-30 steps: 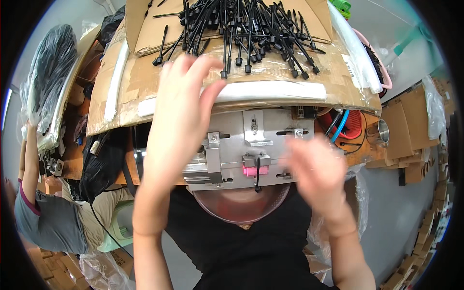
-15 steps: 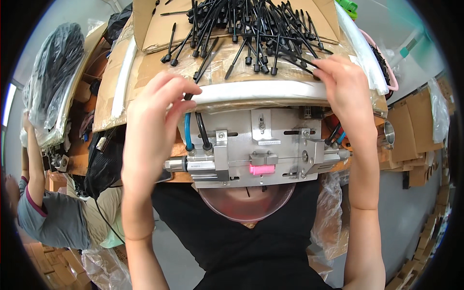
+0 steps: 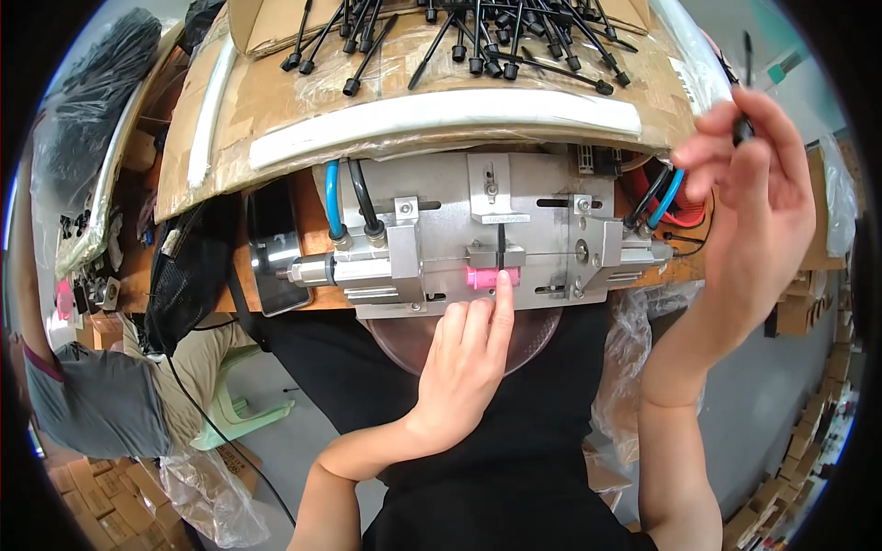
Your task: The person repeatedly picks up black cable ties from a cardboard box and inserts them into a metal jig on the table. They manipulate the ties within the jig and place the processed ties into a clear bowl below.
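My left hand reaches over the front of a metal fixture, index finger stretched out and the other fingers bent. Its fingertip touches the lower end of a thin black rod, which stands lengthwise over a pink block at the fixture's middle. At the right, my right hand is raised and pinches another black rod with a knobbed end, its thin tip pointing up. More knobbed black rods lie heaped on the cardboard beyond the fixture.
A white padded strip edges the cardboard. Blue and black hoses run to cylinders at both sides of the fixture. A phone lies left, beside black mesh. A clear bowl sits below. Another person works at far left.
My left hand has come from the cardboard's edge down to the fixture, where a black rod now lies over the pink block. My right hand has lifted a rod up and right.
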The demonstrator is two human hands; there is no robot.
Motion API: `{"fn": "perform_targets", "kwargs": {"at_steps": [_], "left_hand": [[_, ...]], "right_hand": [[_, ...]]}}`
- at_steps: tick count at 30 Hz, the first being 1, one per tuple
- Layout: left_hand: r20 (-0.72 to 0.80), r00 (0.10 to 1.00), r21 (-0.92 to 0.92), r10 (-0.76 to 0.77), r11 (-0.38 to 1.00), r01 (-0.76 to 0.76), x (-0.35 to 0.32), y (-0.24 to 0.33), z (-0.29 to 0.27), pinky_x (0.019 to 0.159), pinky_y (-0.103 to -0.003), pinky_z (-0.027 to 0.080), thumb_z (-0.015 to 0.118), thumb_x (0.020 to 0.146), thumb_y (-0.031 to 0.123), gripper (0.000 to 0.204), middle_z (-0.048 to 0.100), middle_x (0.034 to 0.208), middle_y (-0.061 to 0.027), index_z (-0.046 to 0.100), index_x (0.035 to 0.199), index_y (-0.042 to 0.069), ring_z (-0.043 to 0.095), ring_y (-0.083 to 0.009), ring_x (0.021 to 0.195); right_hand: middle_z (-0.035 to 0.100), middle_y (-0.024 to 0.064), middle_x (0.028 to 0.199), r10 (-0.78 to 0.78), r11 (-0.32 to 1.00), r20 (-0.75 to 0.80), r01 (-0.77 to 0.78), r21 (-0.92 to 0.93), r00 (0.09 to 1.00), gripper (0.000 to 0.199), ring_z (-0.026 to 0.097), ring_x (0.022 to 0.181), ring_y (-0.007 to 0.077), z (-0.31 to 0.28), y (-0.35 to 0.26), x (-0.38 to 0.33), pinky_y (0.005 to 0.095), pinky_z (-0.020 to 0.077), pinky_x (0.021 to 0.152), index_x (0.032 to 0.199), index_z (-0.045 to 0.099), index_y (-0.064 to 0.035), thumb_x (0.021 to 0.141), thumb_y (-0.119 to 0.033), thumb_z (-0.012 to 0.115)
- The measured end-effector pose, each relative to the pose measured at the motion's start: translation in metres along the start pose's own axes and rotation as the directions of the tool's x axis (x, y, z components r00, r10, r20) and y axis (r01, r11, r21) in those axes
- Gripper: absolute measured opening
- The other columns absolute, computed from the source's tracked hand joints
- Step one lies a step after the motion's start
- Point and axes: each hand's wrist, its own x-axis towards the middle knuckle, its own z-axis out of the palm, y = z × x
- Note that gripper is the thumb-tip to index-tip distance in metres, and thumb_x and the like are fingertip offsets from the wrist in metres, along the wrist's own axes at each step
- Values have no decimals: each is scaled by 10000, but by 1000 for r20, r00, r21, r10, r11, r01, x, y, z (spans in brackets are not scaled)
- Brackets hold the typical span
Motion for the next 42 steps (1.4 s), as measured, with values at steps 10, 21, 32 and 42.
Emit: {"fn": "perform_targets", "kwargs": {"at_steps": [10, 21, 32, 42], "left_hand": [[50, 999, -57, -19, 998, 22, 0, -7, -8, 824, -349, 467, 640, 775, 14, 701, 489, 977, -114, 383, 1421, -73, 507, -257, 883], [-139, 986, -205, -88, 977, 59, 134, -131, -110, 795, -331, 470, 649, 882, 109, 190, 604, 953, -115, 670, 1051, 25, 577, -230, 831], [-283, 958, -29, -53, 999, 46, 8, -30, -52, 722, -338, 453, 789, 602, -58, 838, 577, 908, -76, 497, 1387, -28, 517, -225, 803], [-28, 999, -23, -41, 999, 40, -1, -4, 7, 756, -315, 466, 630, 801, 21, 641, 449, 882, -79, 418, 1399, -75, 480, -210, 790]], "right_hand": [[696, 136, 926, 147, 952, 105, -112, -286, 983, 410, 664, 696, 165, 13, 1, -119, 281, 545, 609, 1160, 615, 98, 779, 41, 755], [615, 92, 737, 44, 931, 423, 117, -347, 905, 665, 611, 601, 198, 58, 35, -165, 311, 482, 544, 1345, 504, 68, 736, 14, 766], [600, 89, 772, -212, 579, 318, 381, -720, 924, 163, 591, 667, 217, 22, 35, -10, 320, 480, 579, 991, 662, -2, 832, -40, 662], [565, 63, 764, 45, 831, 181, 64, -552, 982, 146, 534, 693, 123, 28, 20, 46, 258, 430, 626, 969, 630, 21, 825, 0, 632]]}}
